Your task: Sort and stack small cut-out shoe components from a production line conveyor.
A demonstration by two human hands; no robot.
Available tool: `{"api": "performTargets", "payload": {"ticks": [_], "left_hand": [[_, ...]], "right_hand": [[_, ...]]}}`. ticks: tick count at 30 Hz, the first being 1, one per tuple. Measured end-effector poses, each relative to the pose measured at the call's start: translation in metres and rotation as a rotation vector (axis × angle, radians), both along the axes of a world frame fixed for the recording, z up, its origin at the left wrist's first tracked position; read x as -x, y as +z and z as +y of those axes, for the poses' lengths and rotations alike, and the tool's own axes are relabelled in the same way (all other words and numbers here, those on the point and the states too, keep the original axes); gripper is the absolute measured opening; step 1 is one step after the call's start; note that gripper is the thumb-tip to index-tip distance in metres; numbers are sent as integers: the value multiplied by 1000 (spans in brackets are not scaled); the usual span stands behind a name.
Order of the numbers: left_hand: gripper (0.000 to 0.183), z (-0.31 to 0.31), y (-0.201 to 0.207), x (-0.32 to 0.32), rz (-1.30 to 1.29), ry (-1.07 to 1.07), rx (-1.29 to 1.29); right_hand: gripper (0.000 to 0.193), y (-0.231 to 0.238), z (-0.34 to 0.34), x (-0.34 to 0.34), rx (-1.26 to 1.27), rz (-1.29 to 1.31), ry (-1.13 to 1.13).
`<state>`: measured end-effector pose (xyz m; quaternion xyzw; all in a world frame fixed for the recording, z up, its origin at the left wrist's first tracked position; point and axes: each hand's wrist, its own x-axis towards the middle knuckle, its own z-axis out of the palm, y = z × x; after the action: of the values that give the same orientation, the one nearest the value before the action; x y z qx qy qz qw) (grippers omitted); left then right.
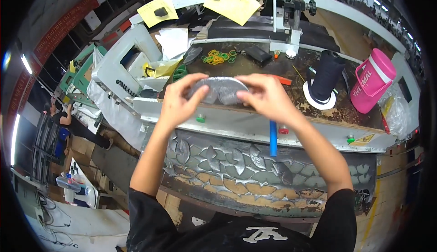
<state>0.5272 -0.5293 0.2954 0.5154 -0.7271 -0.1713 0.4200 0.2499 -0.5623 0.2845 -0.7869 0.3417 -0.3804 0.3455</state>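
Note:
Over the near edge of the worktop, my left hand (182,101) and my right hand (269,96) grip the two ends of a stack of grey curved cut pieces (223,88). The stack has a rounded upper edge and a shiny, silvery face, and my thumbs press on the side toward me. Both hands are closed on it, with the fingers behind partly hidden. Lower down, a silvery-grey sheet (236,157) with leaf-shaped cuts lies on the machine bed, where several cut pieces sit loose or tilted up.
On the worktop lie rubber bands (218,57), a black folded piece (258,55) and an orange-handled tool (283,80). A black roll (327,74) and a pink flask (371,83) stand right. A blue tube (273,139) hangs by buttons. Another person (75,123) works far left.

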Motion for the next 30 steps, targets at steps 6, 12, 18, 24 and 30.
{"api": "performTargets", "payload": {"ticks": [6,12,18,24,30], "left_hand": [[33,-96,-47,-52,29,-85,-120],[58,-122,-64,-73,-126,-297,-58],[103,-141,-52,-83,-349,-750,64],[108,-153,-62,-82,-227,-738,-116],[68,-126,-113,-74,624,-658,-232]], "right_hand": [[38,-11,-67,-52,-254,21,-65],[55,-14,-60,-65,172,512,-112],[90,3,-71,-79,212,605,29],[103,8,-83,-92,-173,885,-2],[81,-42,-56,-78,-234,9,-324]]}}
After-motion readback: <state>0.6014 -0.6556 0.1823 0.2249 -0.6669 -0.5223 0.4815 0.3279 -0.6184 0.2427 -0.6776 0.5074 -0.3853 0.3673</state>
